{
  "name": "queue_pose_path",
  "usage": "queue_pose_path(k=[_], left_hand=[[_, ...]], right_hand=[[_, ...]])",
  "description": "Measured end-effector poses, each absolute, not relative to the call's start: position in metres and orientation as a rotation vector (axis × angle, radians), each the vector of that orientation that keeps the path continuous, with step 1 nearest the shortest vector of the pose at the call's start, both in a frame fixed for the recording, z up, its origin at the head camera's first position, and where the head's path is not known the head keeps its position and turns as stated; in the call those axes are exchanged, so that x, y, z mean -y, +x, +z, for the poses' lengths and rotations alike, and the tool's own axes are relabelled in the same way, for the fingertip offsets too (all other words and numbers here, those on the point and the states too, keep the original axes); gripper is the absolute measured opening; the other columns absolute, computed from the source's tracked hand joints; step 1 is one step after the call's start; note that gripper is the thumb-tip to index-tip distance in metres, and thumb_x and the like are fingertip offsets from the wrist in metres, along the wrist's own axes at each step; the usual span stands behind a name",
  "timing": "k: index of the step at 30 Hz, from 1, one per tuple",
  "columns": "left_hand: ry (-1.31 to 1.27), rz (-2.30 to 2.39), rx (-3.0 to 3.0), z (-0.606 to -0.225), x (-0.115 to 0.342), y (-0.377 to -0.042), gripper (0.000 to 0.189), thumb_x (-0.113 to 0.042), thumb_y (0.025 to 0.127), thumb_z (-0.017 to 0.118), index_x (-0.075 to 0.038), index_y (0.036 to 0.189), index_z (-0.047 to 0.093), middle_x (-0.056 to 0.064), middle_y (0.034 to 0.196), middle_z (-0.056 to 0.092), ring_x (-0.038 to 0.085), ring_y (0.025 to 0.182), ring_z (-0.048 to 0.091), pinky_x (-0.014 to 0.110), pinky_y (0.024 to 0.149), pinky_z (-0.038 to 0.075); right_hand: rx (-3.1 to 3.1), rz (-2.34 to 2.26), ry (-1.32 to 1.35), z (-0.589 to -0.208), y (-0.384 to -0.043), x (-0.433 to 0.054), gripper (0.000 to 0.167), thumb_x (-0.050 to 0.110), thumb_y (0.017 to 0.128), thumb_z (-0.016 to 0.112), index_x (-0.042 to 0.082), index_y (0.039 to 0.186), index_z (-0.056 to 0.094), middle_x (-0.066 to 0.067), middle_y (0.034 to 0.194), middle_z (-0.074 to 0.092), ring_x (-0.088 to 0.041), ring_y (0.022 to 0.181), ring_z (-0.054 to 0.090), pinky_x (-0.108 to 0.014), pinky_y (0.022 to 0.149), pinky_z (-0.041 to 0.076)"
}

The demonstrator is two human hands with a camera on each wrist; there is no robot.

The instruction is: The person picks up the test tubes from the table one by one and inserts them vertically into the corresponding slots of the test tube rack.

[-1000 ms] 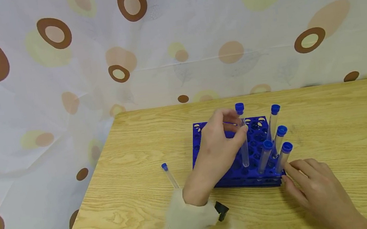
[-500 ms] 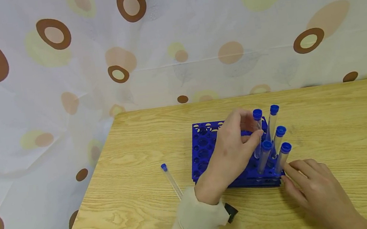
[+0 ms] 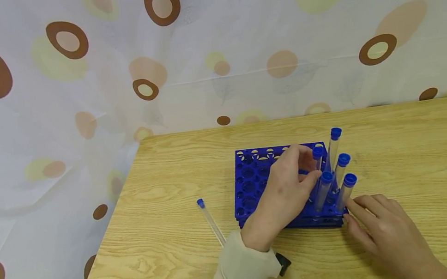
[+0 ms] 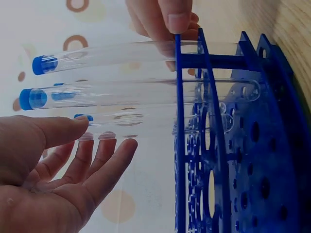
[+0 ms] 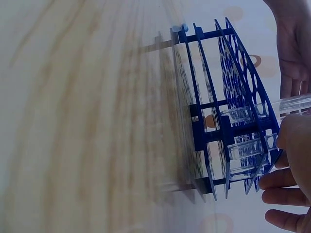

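A blue test tube rack stands on the table, with several blue-capped clear test tubes upright on its right side. My left hand pinches another test tube near its blue cap; that tube stands in the rack, its lower part hidden by the hand and a nearer tube. In the left wrist view the thumb and fingers of my left hand lie on either side of it. My right hand holds the rack's near right corner, thumb in front and forefinger at the side.
One more blue-capped test tube lies on the wooden table left of the rack, partly behind my left sleeve. A patterned curtain hangs behind the table's back edge.
My left hand has carried its test tube to the right over the rack, then lowered it among the other tubes. My right hand has stayed at the corner.
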State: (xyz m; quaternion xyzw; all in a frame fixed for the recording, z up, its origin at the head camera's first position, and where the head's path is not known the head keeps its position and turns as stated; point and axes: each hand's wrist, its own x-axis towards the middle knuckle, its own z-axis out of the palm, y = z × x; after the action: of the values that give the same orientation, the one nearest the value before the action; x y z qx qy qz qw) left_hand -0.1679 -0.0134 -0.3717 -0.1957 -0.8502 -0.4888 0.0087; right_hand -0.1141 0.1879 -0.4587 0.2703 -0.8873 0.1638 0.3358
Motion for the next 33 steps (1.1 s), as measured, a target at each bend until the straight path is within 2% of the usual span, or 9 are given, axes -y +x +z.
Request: queue_pose_path(k=[24, 33], left_hand=[[-0.605, -1.542, 2.684, -0.3825, 0.0137, -0.1661, 0.024, -0.01, 0.096, 0.065, -0.015, 0.116, 0.053, -0.005, 0.106, 0.06, 0.0, 0.097, 0.057, 0.01, 0.079, 0.052], [-0.634, -1.483, 2.672, -0.3769, 0.0214, -0.1635, 0.037, -0.005, 0.092, 0.068, -0.013, 0.125, 0.053, 0.001, 0.116, 0.06, 0.006, 0.107, 0.059, 0.01, 0.084, 0.053]], right_hand=[[2.3, 0.45, 0.714, -0.4592, -0.1144, -0.1884, 0.066, 0.044, 0.106, 0.029, -0.003, 0.096, 0.073, -0.008, 0.084, 0.067, -0.026, 0.077, 0.06, -0.043, 0.067, 0.045], [2.295, 0.462, 0.711, -0.461, -0.1146, -0.1887, 0.066, 0.044, 0.106, 0.029, -0.003, 0.097, 0.073, -0.007, 0.084, 0.066, -0.025, 0.077, 0.059, -0.04, 0.07, 0.044]])
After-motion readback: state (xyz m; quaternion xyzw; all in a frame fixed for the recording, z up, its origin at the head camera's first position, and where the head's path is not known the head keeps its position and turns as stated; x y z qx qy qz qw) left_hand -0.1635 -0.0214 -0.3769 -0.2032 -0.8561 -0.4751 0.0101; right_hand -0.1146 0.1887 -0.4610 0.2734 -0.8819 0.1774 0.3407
